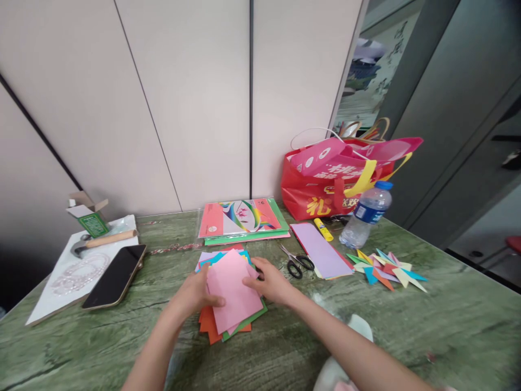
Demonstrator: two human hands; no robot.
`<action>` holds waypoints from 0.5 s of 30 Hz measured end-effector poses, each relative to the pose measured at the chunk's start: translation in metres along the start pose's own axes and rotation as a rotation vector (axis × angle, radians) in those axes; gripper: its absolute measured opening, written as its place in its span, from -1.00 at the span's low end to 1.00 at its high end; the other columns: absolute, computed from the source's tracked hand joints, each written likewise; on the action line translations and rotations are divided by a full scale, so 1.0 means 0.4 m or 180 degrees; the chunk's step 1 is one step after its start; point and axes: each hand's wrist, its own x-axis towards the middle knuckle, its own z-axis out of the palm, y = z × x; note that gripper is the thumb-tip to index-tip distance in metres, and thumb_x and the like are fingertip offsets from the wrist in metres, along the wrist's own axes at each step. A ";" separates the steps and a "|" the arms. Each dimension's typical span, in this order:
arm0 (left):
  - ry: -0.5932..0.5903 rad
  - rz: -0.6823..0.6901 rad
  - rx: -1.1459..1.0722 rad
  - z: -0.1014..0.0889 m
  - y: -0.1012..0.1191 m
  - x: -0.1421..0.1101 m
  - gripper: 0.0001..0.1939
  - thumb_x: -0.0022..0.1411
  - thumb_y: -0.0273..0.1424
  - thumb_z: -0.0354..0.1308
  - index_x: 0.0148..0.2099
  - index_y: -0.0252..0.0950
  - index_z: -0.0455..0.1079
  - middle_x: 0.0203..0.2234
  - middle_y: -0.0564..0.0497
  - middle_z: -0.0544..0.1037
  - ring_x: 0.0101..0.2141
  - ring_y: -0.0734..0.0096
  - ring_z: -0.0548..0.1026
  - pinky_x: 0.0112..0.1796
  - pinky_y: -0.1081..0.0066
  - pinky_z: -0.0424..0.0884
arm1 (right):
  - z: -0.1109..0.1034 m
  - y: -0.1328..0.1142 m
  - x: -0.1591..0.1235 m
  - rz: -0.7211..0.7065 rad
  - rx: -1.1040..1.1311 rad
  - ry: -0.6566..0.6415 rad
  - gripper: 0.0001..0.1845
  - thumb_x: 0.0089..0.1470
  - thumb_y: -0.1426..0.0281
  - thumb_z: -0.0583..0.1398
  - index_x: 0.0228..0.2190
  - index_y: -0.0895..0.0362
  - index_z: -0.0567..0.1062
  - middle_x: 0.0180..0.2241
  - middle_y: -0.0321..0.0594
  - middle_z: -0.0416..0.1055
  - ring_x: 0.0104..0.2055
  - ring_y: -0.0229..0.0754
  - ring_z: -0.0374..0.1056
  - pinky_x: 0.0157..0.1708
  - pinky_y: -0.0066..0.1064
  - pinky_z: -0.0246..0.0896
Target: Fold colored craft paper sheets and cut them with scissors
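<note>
While the left hand [196, 289] and right hand [273, 281] clasp the paper stack [236, 298] between them, gentle pressure should even its edges

We take this for a craft corner indoors, though whether in a home or an office we cannot tell. We see a green counter [163, 277] against a pale panelled wall [195, 108], with coloured paper [235, 288], scissors [297, 258] and a yellow glue stick [323, 229] on it, and everyday belongings around them: a phone [116, 278], a water bottle [366, 214] and a red bag [299, 191].
</note>
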 end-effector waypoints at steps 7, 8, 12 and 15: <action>0.0035 -0.0119 0.0542 0.024 0.029 0.010 -0.37 -0.32 -0.43 0.24 -0.08 -0.41 0.26 -0.30 -0.13 0.42 -0.21 0.14 0.39 -0.25 0.37 0.28 | 0.002 -0.005 0.033 0.1425 0.1688 0.0176 -0.47 -0.42 0.31 0.34 -0.30 0.22 0.42 -0.28 -0.05 0.44 -0.32 -0.12 0.39 -0.40 -0.36 0.26; 0.0060 -0.0086 0.0554 0.028 0.031 0.012 -0.41 -0.31 -0.42 0.24 -0.11 -0.40 0.28 -0.32 -0.13 0.43 -0.23 0.15 0.39 -0.27 0.37 0.29 | 0.005 -0.006 0.032 0.1422 0.1688 0.0094 -0.50 -0.44 0.30 0.34 -0.35 0.23 0.43 -0.34 -0.08 0.46 -0.38 -0.14 0.39 -0.43 -0.37 0.26; 0.0182 0.0004 0.0549 0.045 0.035 0.024 -0.46 -0.32 -0.38 0.25 -0.17 -0.40 0.32 -0.36 -0.13 0.46 -0.27 0.15 0.42 -0.34 0.39 0.30 | 0.027 -0.014 0.021 0.1435 0.1581 -0.0143 -0.61 -0.52 0.38 0.36 -0.50 0.25 0.46 -0.54 -0.22 0.45 -0.55 -0.22 0.33 -0.55 -0.42 0.21; 0.0313 0.0002 0.0496 0.013 0.014 0.035 -0.45 -0.33 -0.33 0.27 -0.17 -0.31 0.34 -0.36 -0.06 0.50 -0.26 0.19 0.43 -0.32 0.41 0.31 | 0.035 -0.015 0.014 0.1377 0.1393 -0.0152 -0.70 -0.49 0.44 0.33 -0.53 0.23 0.46 -0.59 -0.30 0.43 -0.58 -0.25 0.30 -0.57 -0.46 0.17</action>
